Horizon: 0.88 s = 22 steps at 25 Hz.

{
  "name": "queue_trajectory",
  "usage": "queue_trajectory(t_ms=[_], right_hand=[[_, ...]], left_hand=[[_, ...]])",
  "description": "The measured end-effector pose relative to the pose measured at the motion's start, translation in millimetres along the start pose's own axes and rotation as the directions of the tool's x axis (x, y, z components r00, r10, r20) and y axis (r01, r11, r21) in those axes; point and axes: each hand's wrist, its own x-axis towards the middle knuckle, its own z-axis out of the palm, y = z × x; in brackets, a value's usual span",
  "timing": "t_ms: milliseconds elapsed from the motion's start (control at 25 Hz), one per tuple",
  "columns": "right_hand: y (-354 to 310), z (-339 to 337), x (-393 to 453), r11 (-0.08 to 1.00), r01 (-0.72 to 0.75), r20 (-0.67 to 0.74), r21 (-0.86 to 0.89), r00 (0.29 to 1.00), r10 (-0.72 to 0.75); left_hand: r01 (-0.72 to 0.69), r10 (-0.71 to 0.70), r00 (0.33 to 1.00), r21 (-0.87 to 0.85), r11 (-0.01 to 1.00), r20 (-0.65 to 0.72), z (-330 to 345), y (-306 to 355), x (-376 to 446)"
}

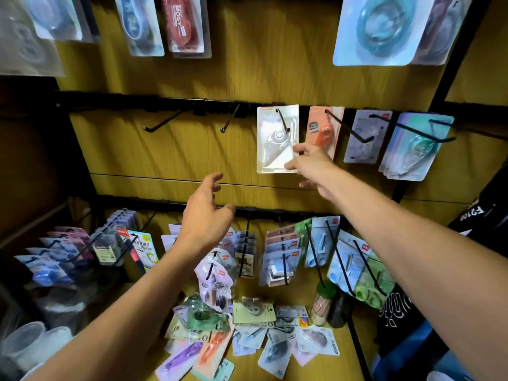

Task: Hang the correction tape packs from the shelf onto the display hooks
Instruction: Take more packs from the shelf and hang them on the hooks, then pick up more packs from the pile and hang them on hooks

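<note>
A white correction tape pack [275, 149] hangs on a black hook [283, 121] of the middle rail. My right hand [312, 163] reaches up to it and pinches its lower right edge between thumb and forefinger. My left hand [206, 213] hovers lower and to the left, fingers spread and relaxed, holding nothing. Several loose correction tape packs [247, 334] lie in a heap on the wooden shelf [338, 364] below. Two bare hooks [162, 123] [229, 122] stick out to the left of the white pack.
Right of the white pack hang an orange pack [323, 130], a grey pack [364, 138] and a teal stack [415, 149]. The lower rail's hooks [286, 259] are crowded with packs. A toothpick jar [324, 303] stands on the shelf; plastic cups [24, 339] sit bottom left.
</note>
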Motion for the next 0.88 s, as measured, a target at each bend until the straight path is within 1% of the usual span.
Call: queue_trajectory(t_ms=[80,120,160,200,240,320,360,440,520,640,720,800,880], right_hand=[[6.3,-1.8,2.3,1.000,-0.007,0.014,-0.016,1.000,0.008],[9.4,-3.2,1.1,0.998,0.009,0.006,-0.054,1.000,-0.009],[13.6,-4.8,-2.1,0.990,0.035,-0.003,-0.139,0.999,-0.036],[19.3,-6.6,-7.7,0.961,0.071,-0.004,-0.266,0.997,-0.074],[27.0,-8.8,-15.8,0.906,0.110,0.014,-0.409,0.993,-0.115],[47.0,-15.0,-36.7,0.737,0.180,0.099,-0.651,0.983,-0.154],[58.0,-18.5,-47.9,0.651,0.204,0.144,-0.732,0.979,-0.144],[82.3,-23.1,-72.0,0.498,0.226,0.202,-0.837,0.974,-0.102],[107.7,-28.8,-101.6,0.409,0.254,0.249,-0.877,0.966,-0.067],[148.7,-30.9,-156.3,0.363,0.303,0.319,-0.881,0.948,-0.016],[178.2,-22.2,-197.5,0.338,0.369,0.376,-0.866,0.925,-0.048],[200.6,-6.8,-232.0,0.343,0.423,0.413,-0.839,0.904,-0.105],[225.8,11.7,-256.8,0.371,0.440,0.440,-0.818,0.893,-0.090]], left_hand=[[0.003,-0.003,1.000,-0.003,1.000,-0.007,0.0,-0.4,2.3],[0.004,-0.004,1.000,-0.005,1.000,-0.013,-0.5,0.5,2.5],[0.005,-0.005,1.000,-0.008,1.000,-0.018,-0.8,1.2,1.8],[0.003,-0.004,1.000,-0.010,1.000,-0.021,-1.5,2.7,-0.2],[0.000,0.000,1.000,-0.013,1.000,-0.023,-2.5,4.5,-3.1],[-0.011,0.011,1.000,-0.020,1.000,-0.025,-5.4,9.5,-11.7],[-0.014,0.013,1.000,-0.027,1.000,-0.024,-7.4,13.2,-16.5],[-0.009,0.009,1.000,-0.041,0.999,-0.017,-10.2,20.8,-25.4],[-0.001,0.000,1.000,-0.063,0.998,-0.012,-11.4,27.6,-37.5],[0.029,-0.032,0.999,-0.103,0.994,-0.025,-9.7,25.4,-60.7],[0.080,-0.081,0.997,-0.098,0.992,-0.014,-2.8,9.7,-83.0],[0.143,-0.143,0.990,-0.109,0.984,0.013,9.9,-19.1,-110.2],[0.240,-0.233,0.970,-0.105,0.965,0.071,29.8,-58.3,-143.0]])
